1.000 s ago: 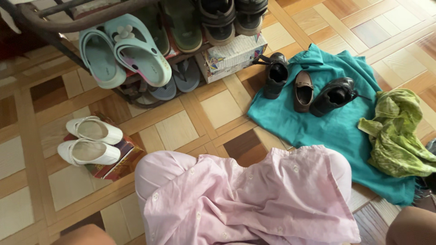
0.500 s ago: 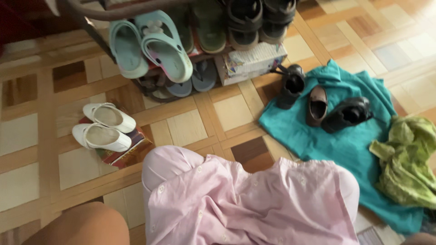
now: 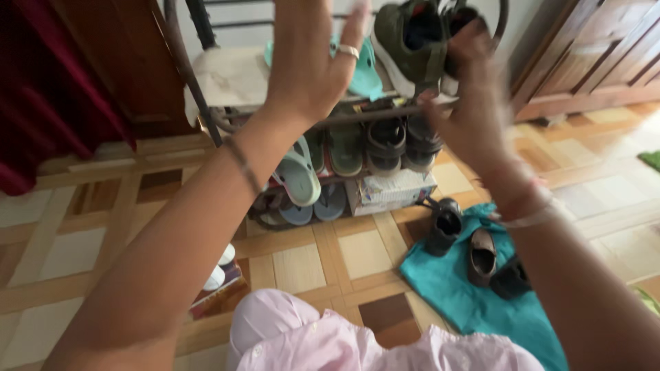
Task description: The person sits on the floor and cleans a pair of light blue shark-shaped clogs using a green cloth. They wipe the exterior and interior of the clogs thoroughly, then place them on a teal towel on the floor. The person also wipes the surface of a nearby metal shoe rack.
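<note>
**Inspector:** Report the fingers first.

**Assistant:** The left hand (image 3: 306, 65) is raised in front of the shoe rack (image 3: 206, 75), fingers (image 3: 354, 27) spread wide and straight, a ring on one. It grips nothing; whether it touches the rack's upper shelf behind it, I cannot tell. The right hand (image 3: 471, 103) is blurred. It is up against the dark green shoe (image 3: 409, 41) on the rack's upper shelf, fingers partly curled at the shoe's right side. Whether they have closed on the shoe, I cannot tell.

**Inspector:** Describe that shoe.

**Assistant:** Dark green with a pale sole, a closed sports type, tilted with its opening facing up and right. It sits at the right end of the rack's upper shelf, a mint sandal (image 3: 361, 69) just left of it.

**Inspector:** Counts?

**Assistant:** Two hands, each wrist with a bangle or thread. On the rack's lower shelf: one pale green clog (image 3: 299, 178), a green pair and a dark strapped pair of sandals (image 3: 402, 141). Below the rack, flat sandals and one printed box (image 3: 392, 192). On the floor to the right of the rack lies one teal cloth (image 3: 467, 302) carrying three shoes: two black shoes (image 3: 443, 227) and one brown slip-on (image 3: 482, 254). Left of the rack's foot, white shoes (image 3: 221, 268) show partly behind the left forearm; their number is hidden.

**Inspector:** Anything else?

**Assistant:** Pink garment (image 3: 330, 343) at the bottom edge, nearest the camera.
</note>
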